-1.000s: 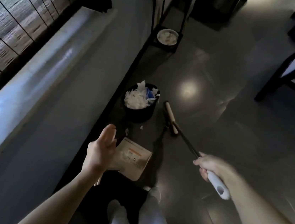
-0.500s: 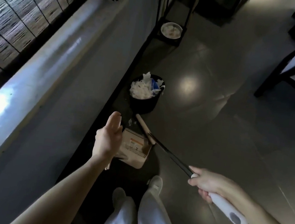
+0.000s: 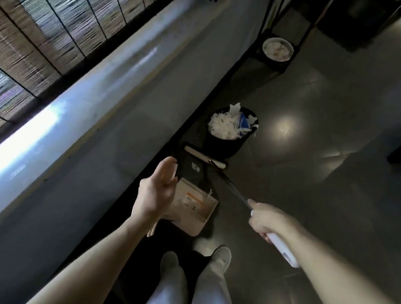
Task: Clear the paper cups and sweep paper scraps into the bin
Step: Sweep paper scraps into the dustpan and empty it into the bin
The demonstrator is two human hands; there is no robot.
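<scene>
At the far left we see a woven blind [image 3: 42, 13] over a pale sill [image 3: 79, 101] that runs down to the dark strip of floor along the wall. Our left forearm reaches forward from the bottom edge. The left hand [image 3: 156, 192] is turned thumb-up, its fingers stretched ahead and fairly straight. A pale handle passes under its palm and pokes out beneath the wrist, but we cannot tell whether the fingers close on it. Just right of that hand the beige dustpan [image 3: 195, 209] sits tilted on the floor, its mouth facing away from us. Beyond the mouth, one white scrap [image 3: 195, 167] lies between the pan and the pale head of the broom [image 3: 205, 156]. The head lies crosswise just in front of the black bin [image 3: 228, 142], which stands at the floor's wall side, heaped with white paper scraps [image 3: 223, 128]. Our right arm comes in from the lower right. The right hand [image 3: 266, 220] is curled tight round the broom's white grip, and the dark shaft slants up-left to the head. Farther back by the wall stands a round container [image 3: 277, 49] with pale contents.
</scene>
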